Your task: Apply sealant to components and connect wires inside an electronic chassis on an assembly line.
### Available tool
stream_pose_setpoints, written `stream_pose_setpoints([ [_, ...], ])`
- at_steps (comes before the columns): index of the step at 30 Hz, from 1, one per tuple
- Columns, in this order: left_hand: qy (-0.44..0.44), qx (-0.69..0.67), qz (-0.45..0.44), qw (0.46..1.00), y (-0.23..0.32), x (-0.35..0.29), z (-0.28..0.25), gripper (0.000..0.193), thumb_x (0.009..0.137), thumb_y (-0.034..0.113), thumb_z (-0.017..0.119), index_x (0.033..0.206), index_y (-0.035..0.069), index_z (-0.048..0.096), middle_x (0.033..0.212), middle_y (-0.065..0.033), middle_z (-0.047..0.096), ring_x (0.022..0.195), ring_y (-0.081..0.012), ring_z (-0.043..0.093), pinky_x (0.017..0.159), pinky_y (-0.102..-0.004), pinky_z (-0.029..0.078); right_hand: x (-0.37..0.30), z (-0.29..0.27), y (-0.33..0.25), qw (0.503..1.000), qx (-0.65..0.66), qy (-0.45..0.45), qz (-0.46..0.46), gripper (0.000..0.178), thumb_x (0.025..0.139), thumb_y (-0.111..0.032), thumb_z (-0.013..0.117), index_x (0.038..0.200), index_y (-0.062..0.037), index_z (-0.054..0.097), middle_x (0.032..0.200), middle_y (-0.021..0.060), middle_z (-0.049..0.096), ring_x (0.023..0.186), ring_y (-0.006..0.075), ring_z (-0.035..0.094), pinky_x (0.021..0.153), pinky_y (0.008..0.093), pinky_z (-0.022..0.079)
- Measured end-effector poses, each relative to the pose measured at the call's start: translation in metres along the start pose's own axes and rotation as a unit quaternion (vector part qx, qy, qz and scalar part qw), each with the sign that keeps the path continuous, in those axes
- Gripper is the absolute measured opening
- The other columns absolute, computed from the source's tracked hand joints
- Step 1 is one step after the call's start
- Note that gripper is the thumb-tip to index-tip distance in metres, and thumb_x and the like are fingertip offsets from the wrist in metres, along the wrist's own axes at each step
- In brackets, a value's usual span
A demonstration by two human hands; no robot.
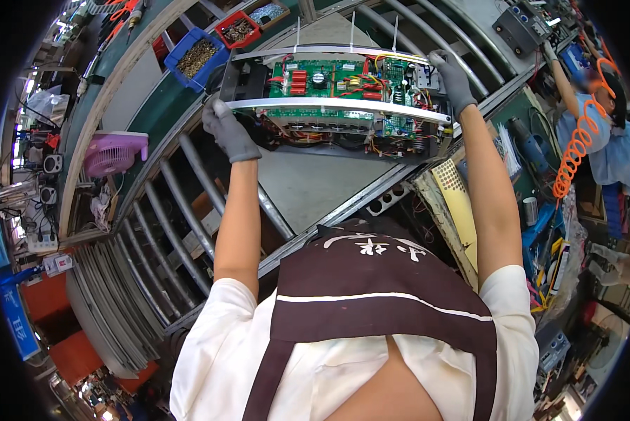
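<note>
An open electronics chassis point(320, 81) with green circuit boards, red components and bundled wires lies across the conveyor in front of me. Two silver metal rails run along its length: the near rail point(336, 104) and the far rail point(336, 50). At its left end, my grey-gloved left hand point(230, 133) is closed around the end of the near rail, thumb on top. My right hand point(455, 83), also gloved, grips the opposite end by the far rail's tip; some of its fingertips are hidden behind the frame. Three thin white rods stick up beyond the far rail.
Past the chassis are a blue bin point(197, 59) of brass-coloured screws and a red bin point(238, 30) of small parts. Conveyor rollers point(186, 201) extend to the left, near a purple fan point(115, 153). At right, an orange coiled hose point(574, 151) hangs before a co-worker point(595, 133).
</note>
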State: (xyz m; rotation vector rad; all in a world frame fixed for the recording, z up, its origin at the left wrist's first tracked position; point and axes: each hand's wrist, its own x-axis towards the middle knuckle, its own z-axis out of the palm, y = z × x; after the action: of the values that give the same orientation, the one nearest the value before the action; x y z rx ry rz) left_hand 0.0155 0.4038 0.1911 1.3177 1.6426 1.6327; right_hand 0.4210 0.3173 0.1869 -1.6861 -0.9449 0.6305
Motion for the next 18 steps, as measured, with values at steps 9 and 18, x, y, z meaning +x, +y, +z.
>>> stream_pose_setpoints([
  [9,-0.112,0.03,0.085,0.99,-0.041,0.114,0.072,0.048,0.09,0.04,0.05,0.113,-0.002,0.052,0.108,-0.0167,0.058,0.096,-0.0262,0.054,0.087,-0.0369,0.042,-0.062,0.011,-0.035,0.967,-0.212,0.068,0.122,0.057,0.084,-0.056,0.045,0.115,-0.01,0.052,0.109,0.0164,0.061,0.105,0.0321,0.057,0.091,0.0408,0.04],
  [18,-0.38,-0.198,-0.204,0.88,-0.001,0.113,0.101,0.059,0.094,0.05,0.03,0.133,0.007,0.041,0.136,-0.0097,0.043,0.122,-0.0246,0.041,0.101,-0.044,0.035,-0.12,-0.011,-0.002,0.998,-0.063,-0.025,0.004,0.051,0.092,-0.049,0.039,0.119,-0.0074,0.052,0.109,0.0156,0.059,0.104,0.0281,0.057,0.092,0.0361,0.04],
])
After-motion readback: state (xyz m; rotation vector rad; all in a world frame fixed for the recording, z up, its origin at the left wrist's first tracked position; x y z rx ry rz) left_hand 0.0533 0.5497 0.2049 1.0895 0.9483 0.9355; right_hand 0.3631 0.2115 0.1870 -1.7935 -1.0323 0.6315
